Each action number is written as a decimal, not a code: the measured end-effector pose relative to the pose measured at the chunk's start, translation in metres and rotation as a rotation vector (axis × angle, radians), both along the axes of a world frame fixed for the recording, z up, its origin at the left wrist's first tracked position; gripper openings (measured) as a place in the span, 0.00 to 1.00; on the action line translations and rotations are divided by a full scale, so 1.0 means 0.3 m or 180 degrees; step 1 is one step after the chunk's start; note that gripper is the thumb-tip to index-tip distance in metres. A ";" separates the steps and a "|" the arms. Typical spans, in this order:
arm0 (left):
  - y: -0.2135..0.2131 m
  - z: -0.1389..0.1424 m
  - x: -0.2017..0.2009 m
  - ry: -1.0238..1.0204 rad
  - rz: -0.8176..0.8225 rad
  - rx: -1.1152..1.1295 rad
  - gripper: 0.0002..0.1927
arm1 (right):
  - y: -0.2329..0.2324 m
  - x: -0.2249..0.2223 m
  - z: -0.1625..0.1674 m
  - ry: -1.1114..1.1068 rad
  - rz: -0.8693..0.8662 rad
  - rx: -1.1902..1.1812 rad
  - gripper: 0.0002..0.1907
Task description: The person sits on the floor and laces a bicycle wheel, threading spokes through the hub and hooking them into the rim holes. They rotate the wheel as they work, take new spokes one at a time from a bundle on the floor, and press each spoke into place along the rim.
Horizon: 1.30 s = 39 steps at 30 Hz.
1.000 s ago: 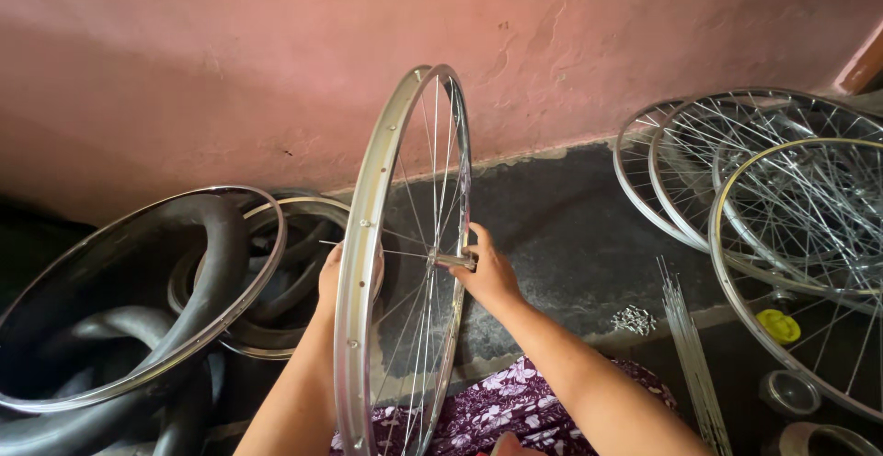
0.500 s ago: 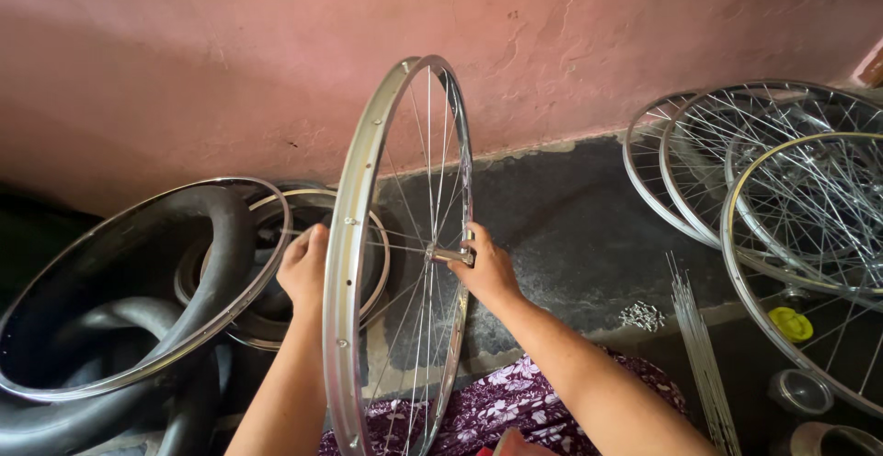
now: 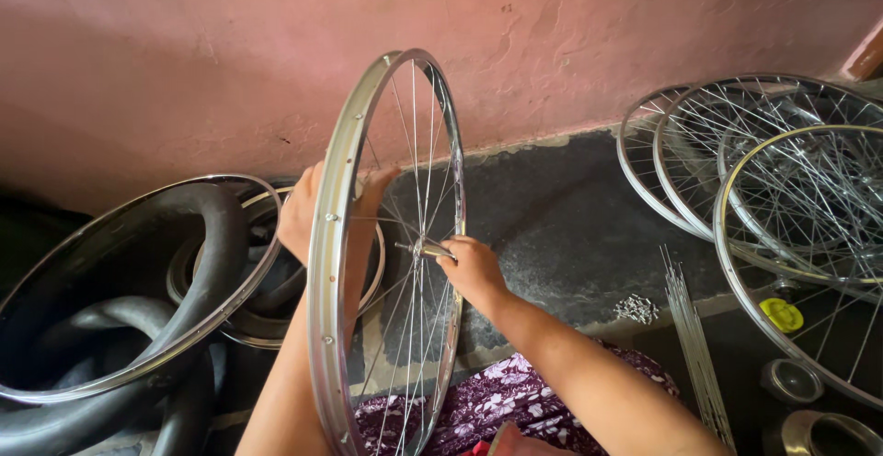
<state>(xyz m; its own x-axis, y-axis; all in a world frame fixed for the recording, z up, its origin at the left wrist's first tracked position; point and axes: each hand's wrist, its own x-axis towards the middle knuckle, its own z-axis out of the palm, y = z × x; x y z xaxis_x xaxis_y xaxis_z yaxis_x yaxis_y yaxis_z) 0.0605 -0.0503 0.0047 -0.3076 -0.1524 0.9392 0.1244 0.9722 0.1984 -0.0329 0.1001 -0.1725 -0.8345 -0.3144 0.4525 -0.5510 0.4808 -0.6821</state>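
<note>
Black rubber tyres and bare rims lie at the left, just beside the left hand, whose fingers wrap the rim of the upright spoked wheel standing edge-on before the pink wall. Right of it, the right hand pinches the axle at the hub. Light and stiff, I judge, though its thin spokes look bendable, so rim and axle suit holding; finished wheels lean far right.
</note>
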 end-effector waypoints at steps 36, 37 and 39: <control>-0.051 -0.342 0.541 -0.1566 -0.3520 0.2929 0.38 | 0.035 0.016 -0.068 0.0991 0.0202 0.0242 0.15; -0.037 -0.337 0.545 -0.1688 -0.3242 0.3086 0.38 | 0.033 0.018 -0.063 0.0961 0.0188 0.0288 0.14; -0.020 -0.318 0.545 -0.1822 -0.2900 0.3279 0.38 | 0.030 0.025 -0.053 0.0918 0.0162 0.0278 0.13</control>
<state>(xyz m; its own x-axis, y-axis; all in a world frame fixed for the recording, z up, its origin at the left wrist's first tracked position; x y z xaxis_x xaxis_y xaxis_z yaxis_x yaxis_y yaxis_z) 0.2240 -0.0562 -0.0906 -0.9406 -0.2150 0.2628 0.2668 0.0107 0.9637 -0.0254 0.1091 -0.1884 -0.6577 -0.4007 0.6379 -0.7408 0.4975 -0.4513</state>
